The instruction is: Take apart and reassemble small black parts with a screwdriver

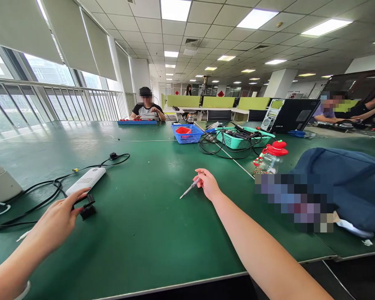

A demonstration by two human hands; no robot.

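My right hand (208,184) is closed around the handle of a slim screwdriver (190,190) with a see-through handle. Its thin metal tip points down and to the left, just over the green table (156,233). On the left, my left hand (56,216) pinches a small black bracket-like part (88,208) between thumb and fingers. The part has a blocky lower end, and its exact kind does not show. Just beyond my left hand lies a white power strip (86,180) with black cables beside it.
A blue basket (187,136) holds something red; a teal basket (236,142) overflows with black cables. A red-lidded bottle (271,157) and a dark blue bag (343,179) occupy the right. A white device (1,182) stands far left. Across the table sits a person (146,109) behind a blue tray (136,122).
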